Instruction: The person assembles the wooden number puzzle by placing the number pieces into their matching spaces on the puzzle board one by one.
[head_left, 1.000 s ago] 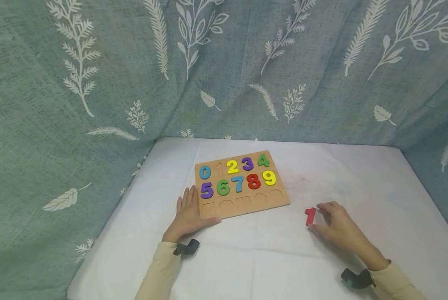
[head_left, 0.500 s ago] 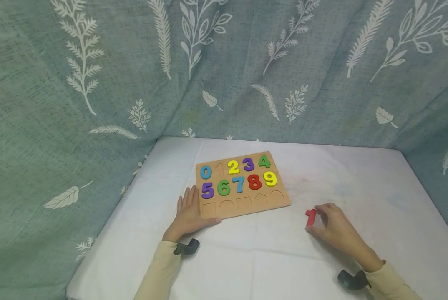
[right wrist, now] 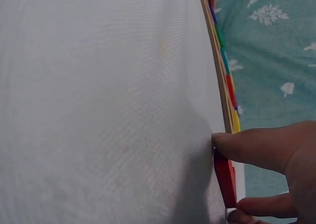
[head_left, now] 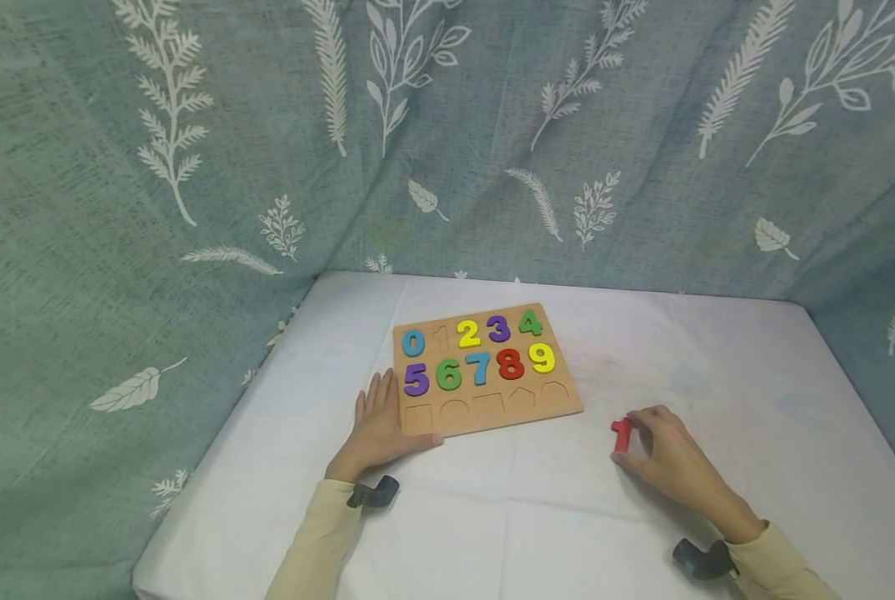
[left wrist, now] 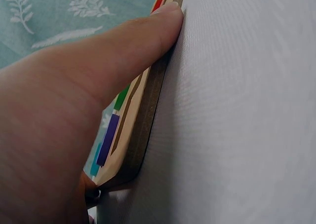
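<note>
A wooden number puzzle board (head_left: 492, 402) lies on the table with colored digits set in its two upper rows. The outline of the 1 (head_left: 442, 337) in the top row is bare. My left hand (head_left: 376, 429) rests at the board's lower left corner, fingers straight along the left side and thumb along the near edge. In the left wrist view the thumb (left wrist: 133, 41) touches that edge. To the right of the board, my right hand (head_left: 672, 458) pinches the red number 1 (head_left: 622, 436) by its ends between thumb and fingers. The red piece (right wrist: 225, 179) is at the table surface.
Along the board's lowest row run several shape outlines (head_left: 488, 406) with no pieces in them. The table has a white cloth (head_left: 492, 517). Behind and at the sides hangs a green curtain (head_left: 462, 142) with a white leaf pattern.
My right hand has shifted slightly left, and its fingers have come in onto the red number 1. The left hand stays against the board. The head view has moved slightly.
</note>
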A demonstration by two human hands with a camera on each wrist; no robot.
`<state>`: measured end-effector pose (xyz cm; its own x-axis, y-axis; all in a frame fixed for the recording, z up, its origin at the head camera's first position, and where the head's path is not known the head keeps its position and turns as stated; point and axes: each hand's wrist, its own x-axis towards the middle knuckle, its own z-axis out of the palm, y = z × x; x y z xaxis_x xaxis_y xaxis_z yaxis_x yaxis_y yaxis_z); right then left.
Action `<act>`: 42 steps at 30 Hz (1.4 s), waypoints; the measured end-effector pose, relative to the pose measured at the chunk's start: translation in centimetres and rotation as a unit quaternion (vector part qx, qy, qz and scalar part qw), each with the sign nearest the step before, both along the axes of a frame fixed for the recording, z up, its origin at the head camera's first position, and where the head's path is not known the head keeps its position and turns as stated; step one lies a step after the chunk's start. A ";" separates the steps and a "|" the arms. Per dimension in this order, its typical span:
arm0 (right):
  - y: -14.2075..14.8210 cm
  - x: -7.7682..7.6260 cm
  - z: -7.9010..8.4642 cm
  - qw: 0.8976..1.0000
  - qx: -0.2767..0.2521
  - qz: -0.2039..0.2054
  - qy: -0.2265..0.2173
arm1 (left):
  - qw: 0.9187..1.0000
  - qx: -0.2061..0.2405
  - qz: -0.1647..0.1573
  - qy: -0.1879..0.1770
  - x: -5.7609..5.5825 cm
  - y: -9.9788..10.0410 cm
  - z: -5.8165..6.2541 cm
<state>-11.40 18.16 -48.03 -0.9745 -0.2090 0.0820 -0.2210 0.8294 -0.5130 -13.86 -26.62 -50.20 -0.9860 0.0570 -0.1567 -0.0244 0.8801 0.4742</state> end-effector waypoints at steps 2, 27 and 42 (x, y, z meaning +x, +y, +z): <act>-0.1 0.0 0.0 1.000 0.005 0.001 -0.006 | 1.000 0.001 0.000 -0.001 0.1 0.0 0.1; -0.1 -1.2 0.8 0.999 0.036 0.036 0.012 | 1.000 0.003 -0.001 0.005 0.2 -0.2 0.2; -2.0 -4.2 3.4 0.997 -0.002 0.078 0.014 | 1.000 -0.001 0.003 -0.003 0.1 -0.1 0.5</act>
